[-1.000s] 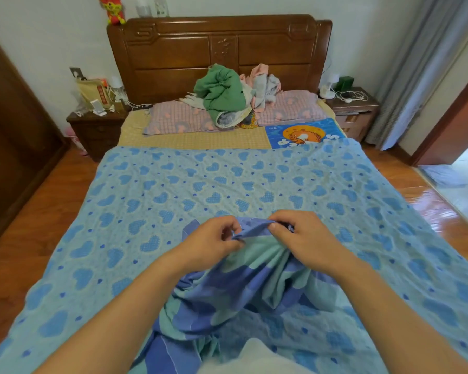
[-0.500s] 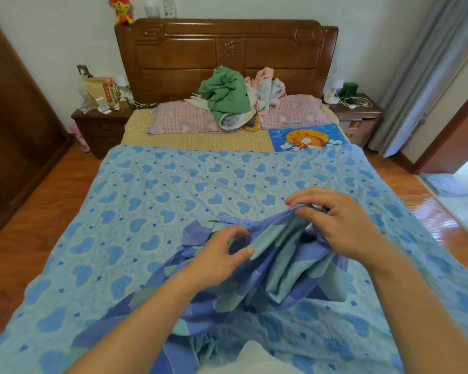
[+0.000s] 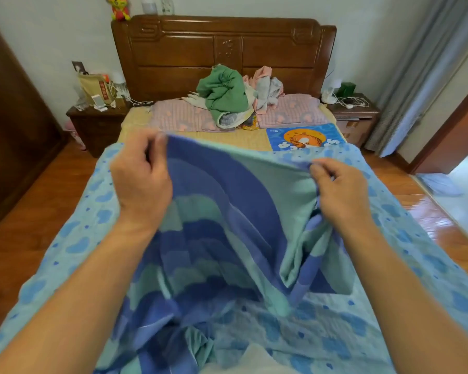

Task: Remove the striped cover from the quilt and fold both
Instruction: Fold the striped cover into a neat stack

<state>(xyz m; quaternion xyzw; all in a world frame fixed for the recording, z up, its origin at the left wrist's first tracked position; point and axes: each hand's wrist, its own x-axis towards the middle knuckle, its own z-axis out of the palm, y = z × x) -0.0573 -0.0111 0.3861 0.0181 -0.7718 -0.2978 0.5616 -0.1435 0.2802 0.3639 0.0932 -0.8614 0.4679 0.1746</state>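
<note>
The striped cover (image 3: 222,211), blue and teal bands, hangs lifted in front of me over the bed. My left hand (image 3: 141,176) pinches its top edge on the left, and my right hand (image 3: 338,187) grips the same edge on the right, stretching it between them. Under it lies the light blue quilt (image 3: 405,238) with darker heart shapes, spread flat across the bed. A white bit of fabric (image 3: 243,360) shows at the bottom edge of the view.
Pink pillows (image 3: 295,112) and a pile of green and pink clothes (image 3: 224,93) sit at the wooden headboard (image 3: 222,47). Nightstands (image 3: 97,125) flank the bed. A tiger-print mat (image 3: 305,137) lies near the pillows. Wooden floor runs along both sides; a doorway opens at right.
Both hands have lifted the striped cover up off the quilt and moved apart, spreading its top edge wide; before it lay bunched low between them.
</note>
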